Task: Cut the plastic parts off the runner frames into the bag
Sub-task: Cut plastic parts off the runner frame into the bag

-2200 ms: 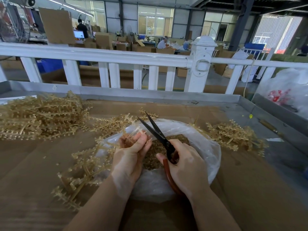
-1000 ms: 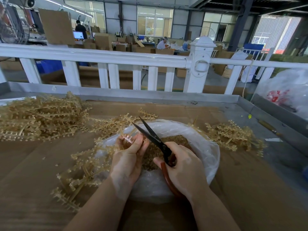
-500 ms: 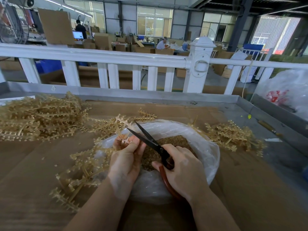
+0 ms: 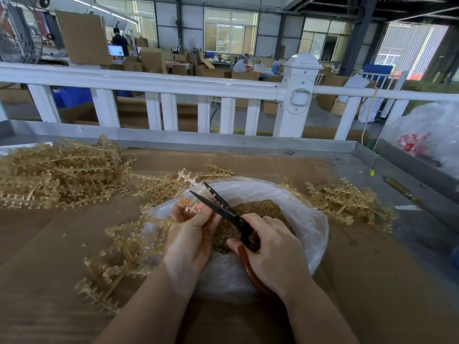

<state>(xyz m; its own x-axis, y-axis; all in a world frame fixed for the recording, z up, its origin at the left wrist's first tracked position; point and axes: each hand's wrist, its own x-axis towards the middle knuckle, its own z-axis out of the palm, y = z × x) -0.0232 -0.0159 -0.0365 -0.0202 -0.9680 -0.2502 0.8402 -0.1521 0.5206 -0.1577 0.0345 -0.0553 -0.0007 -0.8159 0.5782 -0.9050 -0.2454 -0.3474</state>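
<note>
My left hand (image 4: pixel 190 235) grips a pale tan runner frame (image 4: pixel 191 184) that sticks up over the left rim of a clear plastic bag (image 4: pixel 308 219). The bag holds a heap of small cut tan parts (image 4: pixel 250 211). My right hand (image 4: pixel 272 249) holds black scissors (image 4: pixel 218 203) by their red-brown handles. The blades are parted around the frame just above my left fingers.
A big pile of runner frames (image 4: pixel 57 172) lies at the far left, more frames (image 4: pixel 124 247) sit beside my left wrist, and another heap (image 4: pixel 347 202) is right of the bag. Cardboard (image 4: pixel 372 281) covers the metal table. A white railing (image 4: pixel 154 83) runs behind.
The scissors and both hands have shifted left over the bag's left rim. More of the frame now sticks up past my left fingers, and the blades sit around it.
</note>
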